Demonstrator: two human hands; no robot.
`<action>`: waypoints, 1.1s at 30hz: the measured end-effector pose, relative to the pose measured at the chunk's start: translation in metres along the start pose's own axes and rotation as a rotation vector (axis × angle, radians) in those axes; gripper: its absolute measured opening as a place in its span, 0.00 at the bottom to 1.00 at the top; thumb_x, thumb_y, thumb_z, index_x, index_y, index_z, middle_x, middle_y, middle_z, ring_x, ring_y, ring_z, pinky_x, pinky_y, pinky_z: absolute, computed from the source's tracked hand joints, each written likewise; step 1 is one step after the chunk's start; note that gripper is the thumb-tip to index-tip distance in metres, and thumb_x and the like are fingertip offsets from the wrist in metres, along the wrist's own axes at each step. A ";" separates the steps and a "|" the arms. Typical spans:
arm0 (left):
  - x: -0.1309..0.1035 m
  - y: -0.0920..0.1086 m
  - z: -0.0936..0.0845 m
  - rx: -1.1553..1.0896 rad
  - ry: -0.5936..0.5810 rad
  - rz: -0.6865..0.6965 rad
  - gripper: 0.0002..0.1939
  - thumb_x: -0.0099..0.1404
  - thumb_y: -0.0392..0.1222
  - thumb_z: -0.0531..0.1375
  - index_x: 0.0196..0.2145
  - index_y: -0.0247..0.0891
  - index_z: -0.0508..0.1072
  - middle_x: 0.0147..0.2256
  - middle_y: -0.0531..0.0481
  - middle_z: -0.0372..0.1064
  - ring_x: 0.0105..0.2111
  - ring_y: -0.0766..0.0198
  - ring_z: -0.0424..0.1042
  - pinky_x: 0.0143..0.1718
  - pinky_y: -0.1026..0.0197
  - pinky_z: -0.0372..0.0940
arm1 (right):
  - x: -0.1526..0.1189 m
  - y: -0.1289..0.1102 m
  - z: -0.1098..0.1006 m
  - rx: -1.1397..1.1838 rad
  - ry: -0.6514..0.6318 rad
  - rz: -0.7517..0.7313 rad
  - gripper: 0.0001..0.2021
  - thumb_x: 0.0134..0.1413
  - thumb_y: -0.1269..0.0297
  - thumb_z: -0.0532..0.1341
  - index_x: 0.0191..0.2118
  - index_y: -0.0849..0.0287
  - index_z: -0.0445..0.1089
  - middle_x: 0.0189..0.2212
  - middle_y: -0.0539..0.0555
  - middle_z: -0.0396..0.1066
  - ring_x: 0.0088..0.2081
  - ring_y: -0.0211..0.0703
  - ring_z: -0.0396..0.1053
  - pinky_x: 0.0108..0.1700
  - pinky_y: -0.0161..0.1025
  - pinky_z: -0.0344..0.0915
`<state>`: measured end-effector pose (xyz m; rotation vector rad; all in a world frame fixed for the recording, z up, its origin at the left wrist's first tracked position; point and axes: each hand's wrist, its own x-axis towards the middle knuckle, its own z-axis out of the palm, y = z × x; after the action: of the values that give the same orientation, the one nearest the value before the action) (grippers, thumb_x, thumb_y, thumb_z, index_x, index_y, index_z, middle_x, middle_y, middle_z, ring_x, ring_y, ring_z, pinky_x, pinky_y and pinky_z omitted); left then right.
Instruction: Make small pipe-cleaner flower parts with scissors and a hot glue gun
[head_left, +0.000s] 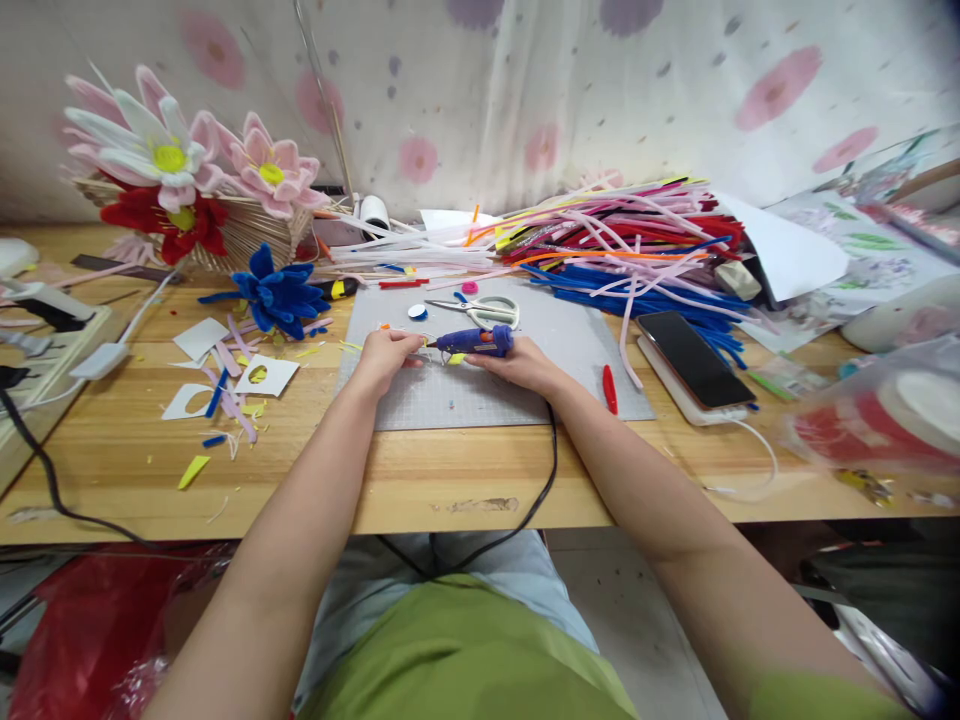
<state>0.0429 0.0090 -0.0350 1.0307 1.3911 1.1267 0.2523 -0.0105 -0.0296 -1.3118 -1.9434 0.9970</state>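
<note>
1. the right hand [525, 366] is closed around the blue glue gun [484, 342], above the grey cutting mat [495, 400]; the nozzle points toward the left hand.
2. the left hand [384, 360] is closed in a pinch at the nozzle, its fingertips on a small piece [425, 342] too tiny and partly hidden to make out.
3. a yellow scrap [455, 358] shows just below the glue gun, near the right fingertips; whether it touches them i cannot tell.
4. the black cord [553, 450] runs down from by the right hand, over the front edge of the desk [442, 505] and across the lap.
5. on the mat, beyond the hands, lie the scissors [495, 310], handles to the right, with a small round disc [418, 313] and a pink coil [469, 288] near them; a red tool [610, 390] lies toward the mat's right side.
6. left of the mat sit a blue fuzzy flower [274, 292], cut white cards [267, 376] and coloured scraps; behind them stand pink, white and red flowers [169, 158].
7. a heap of fuzzy stems [615, 240] in many colours spreads along the back.
8. at the right, a dark phone [696, 360] rests on a white block [675, 385] with a white cable.
</note>
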 end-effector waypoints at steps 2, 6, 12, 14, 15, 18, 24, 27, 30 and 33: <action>0.000 0.001 0.000 0.001 0.000 -0.004 0.07 0.40 0.37 0.65 0.21 0.31 0.74 0.23 0.49 0.69 0.25 0.68 0.66 0.23 0.66 0.64 | 0.000 0.000 0.000 0.005 -0.005 -0.007 0.23 0.44 0.46 0.61 0.39 0.62 0.73 0.24 0.49 0.66 0.29 0.36 0.60 0.32 0.34 0.58; -0.001 0.003 0.000 -0.005 0.001 -0.011 0.07 0.40 0.37 0.65 0.20 0.31 0.73 0.22 0.50 0.66 0.24 0.69 0.64 0.23 0.66 0.64 | -0.001 -0.001 -0.004 0.017 0.000 0.002 0.23 0.44 0.46 0.61 0.37 0.62 0.72 0.22 0.49 0.65 0.28 0.36 0.60 0.31 0.34 0.58; -0.001 0.004 0.001 -0.024 0.012 -0.015 0.06 0.39 0.36 0.64 0.18 0.31 0.73 0.20 0.51 0.65 0.24 0.69 0.63 0.21 0.68 0.62 | -0.003 -0.001 -0.009 0.100 0.015 0.012 0.21 0.45 0.48 0.61 0.37 0.61 0.71 0.20 0.48 0.62 0.25 0.35 0.60 0.30 0.34 0.59; -0.001 0.004 0.001 -0.016 0.011 -0.017 0.06 0.39 0.36 0.64 0.18 0.31 0.73 0.20 0.50 0.65 0.24 0.69 0.64 0.21 0.68 0.62 | -0.002 -0.001 -0.008 0.099 0.010 0.013 0.21 0.45 0.48 0.61 0.38 0.61 0.71 0.20 0.48 0.62 0.25 0.35 0.60 0.30 0.34 0.59; -0.002 0.004 0.001 -0.012 0.008 -0.019 0.05 0.39 0.36 0.63 0.18 0.31 0.73 0.21 0.50 0.66 0.24 0.69 0.64 0.21 0.68 0.62 | -0.002 -0.002 -0.007 0.094 0.009 0.013 0.21 0.45 0.48 0.62 0.38 0.61 0.71 0.21 0.48 0.62 0.26 0.35 0.60 0.30 0.34 0.59; -0.002 0.004 0.001 -0.008 0.000 -0.022 0.06 0.39 0.36 0.63 0.20 0.31 0.74 0.23 0.49 0.68 0.24 0.68 0.65 0.21 0.67 0.63 | -0.001 -0.003 -0.004 0.076 0.017 0.016 0.21 0.44 0.48 0.62 0.38 0.61 0.72 0.21 0.48 0.63 0.27 0.36 0.61 0.30 0.34 0.59; -0.001 0.003 0.001 -0.008 -0.002 -0.016 0.06 0.40 0.36 0.64 0.20 0.32 0.74 0.24 0.48 0.69 0.26 0.67 0.66 0.21 0.68 0.63 | 0.001 -0.001 -0.002 0.046 0.038 -0.007 0.21 0.45 0.48 0.61 0.38 0.61 0.72 0.22 0.49 0.64 0.29 0.37 0.62 0.31 0.34 0.59; -0.001 0.002 0.001 -0.006 -0.012 -0.022 0.08 0.39 0.38 0.65 0.20 0.32 0.74 0.23 0.49 0.68 0.26 0.67 0.66 0.22 0.67 0.64 | 0.001 0.000 -0.002 0.028 0.035 -0.011 0.21 0.45 0.48 0.61 0.37 0.61 0.72 0.22 0.49 0.65 0.29 0.37 0.62 0.32 0.34 0.59; -0.001 0.002 0.000 -0.005 -0.021 -0.021 0.09 0.39 0.39 0.67 0.21 0.32 0.74 0.23 0.49 0.68 0.26 0.67 0.66 0.24 0.65 0.65 | 0.001 0.000 -0.001 0.018 0.040 0.003 0.21 0.44 0.48 0.62 0.37 0.62 0.72 0.22 0.49 0.65 0.29 0.37 0.62 0.32 0.34 0.58; -0.001 0.003 0.000 -0.002 -0.023 -0.016 0.10 0.39 0.39 0.67 0.21 0.32 0.74 0.23 0.49 0.68 0.26 0.67 0.66 0.25 0.64 0.65 | 0.001 -0.001 -0.001 0.024 0.032 0.009 0.20 0.44 0.49 0.62 0.36 0.62 0.72 0.21 0.49 0.64 0.29 0.37 0.62 0.31 0.34 0.58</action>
<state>0.0431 0.0085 -0.0322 1.0259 1.3781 1.1011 0.2524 -0.0099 -0.0278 -1.3166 -1.8973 0.9947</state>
